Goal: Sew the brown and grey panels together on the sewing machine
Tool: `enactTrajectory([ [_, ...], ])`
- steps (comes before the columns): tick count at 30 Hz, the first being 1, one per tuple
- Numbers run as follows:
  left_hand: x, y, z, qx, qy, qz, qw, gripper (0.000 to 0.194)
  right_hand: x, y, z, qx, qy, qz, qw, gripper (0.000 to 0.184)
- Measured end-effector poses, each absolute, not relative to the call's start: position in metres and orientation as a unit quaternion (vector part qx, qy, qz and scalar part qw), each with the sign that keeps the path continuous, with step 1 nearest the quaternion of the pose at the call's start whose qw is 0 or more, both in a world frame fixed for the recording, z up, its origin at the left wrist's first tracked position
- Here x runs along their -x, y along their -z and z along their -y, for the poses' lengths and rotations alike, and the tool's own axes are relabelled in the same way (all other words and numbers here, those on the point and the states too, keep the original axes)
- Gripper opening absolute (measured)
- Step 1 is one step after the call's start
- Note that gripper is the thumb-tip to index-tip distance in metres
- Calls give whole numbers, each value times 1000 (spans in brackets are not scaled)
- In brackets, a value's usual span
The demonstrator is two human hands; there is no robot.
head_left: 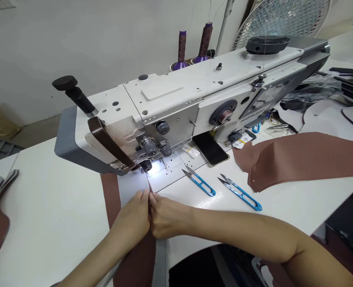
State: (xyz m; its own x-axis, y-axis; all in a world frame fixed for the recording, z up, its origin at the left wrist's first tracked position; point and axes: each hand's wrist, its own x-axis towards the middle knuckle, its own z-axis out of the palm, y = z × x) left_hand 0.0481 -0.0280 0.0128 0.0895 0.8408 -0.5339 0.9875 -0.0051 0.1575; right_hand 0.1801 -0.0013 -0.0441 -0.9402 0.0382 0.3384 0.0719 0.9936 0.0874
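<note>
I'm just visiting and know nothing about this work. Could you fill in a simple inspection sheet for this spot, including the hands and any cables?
Surface: white tabletop, crossed by work pieces.
Job's things: brown material, running up toward the lit end of the sewing machine.
Clutter: blue snips and a second pair, blades apart; dark-screened phone; loose brown piece at right.
Left hand: pinching the brown material's edge.
Right hand: pinching it too, beside the left.
Cables: no power cable clearly made out.
Surroundings: pale wall; fan behind the machine; grey crate at far left.
</note>
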Motion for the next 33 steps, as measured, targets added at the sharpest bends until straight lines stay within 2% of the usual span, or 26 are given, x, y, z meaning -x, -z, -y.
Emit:
enactTrajectory([
  [10, -36, 2, 5, -701, 90, -672, 222, 45, -174, 53, -12, 47, 106, 974, 197, 20],
  [20, -37, 7, -3, -743, 122, -648, 117, 31, -174, 53, -13, 51, 129, 965, 224, 18],
  [28, -39, 3, -12, -725, 103, -669, 126, 29, -170, 55, -20, 75, 170, 950, 251, 18],
  [33, -41, 5, -13, -713, 98, -683, 123, 28, -171, 55, -19, 52, 142, 961, 233, 15],
])
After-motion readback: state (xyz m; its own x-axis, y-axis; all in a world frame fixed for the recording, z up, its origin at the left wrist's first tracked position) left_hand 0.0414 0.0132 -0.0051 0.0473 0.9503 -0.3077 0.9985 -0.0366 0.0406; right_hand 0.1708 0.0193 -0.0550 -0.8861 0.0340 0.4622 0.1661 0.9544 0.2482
